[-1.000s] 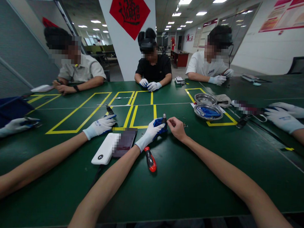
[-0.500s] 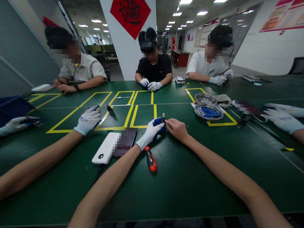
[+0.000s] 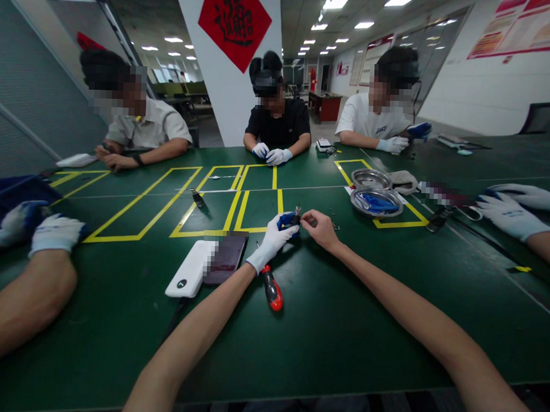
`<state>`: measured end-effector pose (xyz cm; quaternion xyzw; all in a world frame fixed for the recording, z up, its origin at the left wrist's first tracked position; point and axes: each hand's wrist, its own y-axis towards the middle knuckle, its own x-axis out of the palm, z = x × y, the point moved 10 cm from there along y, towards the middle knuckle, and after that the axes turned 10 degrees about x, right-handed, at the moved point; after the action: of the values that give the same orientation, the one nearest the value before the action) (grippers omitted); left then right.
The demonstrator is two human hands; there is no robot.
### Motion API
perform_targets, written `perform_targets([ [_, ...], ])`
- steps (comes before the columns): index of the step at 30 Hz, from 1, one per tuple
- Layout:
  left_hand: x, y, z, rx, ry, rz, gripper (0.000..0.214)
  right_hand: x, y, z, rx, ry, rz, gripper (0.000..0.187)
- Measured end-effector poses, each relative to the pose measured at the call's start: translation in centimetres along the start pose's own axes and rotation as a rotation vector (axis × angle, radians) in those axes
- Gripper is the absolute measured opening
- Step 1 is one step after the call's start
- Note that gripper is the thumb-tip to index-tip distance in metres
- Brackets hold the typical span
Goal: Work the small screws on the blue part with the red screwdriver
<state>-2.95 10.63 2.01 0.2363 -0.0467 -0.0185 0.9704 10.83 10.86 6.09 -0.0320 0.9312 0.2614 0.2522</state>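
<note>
My left hand (image 3: 276,237), in a white glove with a blue palm, is closed around a small black cylinder (image 3: 296,219) with a silver metal tip pointing up. My bare right hand (image 3: 321,229) is just to the right of that tip, thumb and fingers pinched together. Whatever the pinch holds is too small to make out. Below my left wrist lies a red and black screwdriver (image 3: 272,289), its shaft partly hidden by the hand.
Left of my forearm lie a white power bank (image 3: 189,269) and a dark phone (image 3: 227,259). A black cylindrical part (image 3: 198,197) stands beyond. Metal bowls (image 3: 377,203) are at right, with a blue item inside. Co-workers' gloved hands (image 3: 57,231) rest at both sides.
The silver top of the cylinder looks narrower now, and my right fingertips have shifted slightly. A co-worker's gloved hand at left has drawn back from the taped area toward the blue bin.
</note>
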Motion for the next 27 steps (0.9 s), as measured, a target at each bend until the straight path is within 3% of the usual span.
perform_targets([
  [8, 0.1, 0.0, -0.5, -0.053, 0.071, -0.006, 0.043, 0.4, -0.6, -1.2, -0.166, -0.153, -0.09, 0.01],
  [17, 0.3, -0.1, -0.5, -0.035, 0.064, -0.035, 0.046, 1.0, 0.8, 1.5, 0.102, 0.085, -0.128, 0.012],
  [20, 0.1, -0.1, -0.5, -0.032, 0.063, -0.029, 0.046, 1.0, 0.7, 1.7, 0.123, 0.087, -0.109, 0.013],
  [27, 0.0, 0.0, -0.8, -0.044, 0.077, -0.021, 0.045, 0.5, -0.5, -1.3, -0.139, -0.237, -0.076, 0.008],
])
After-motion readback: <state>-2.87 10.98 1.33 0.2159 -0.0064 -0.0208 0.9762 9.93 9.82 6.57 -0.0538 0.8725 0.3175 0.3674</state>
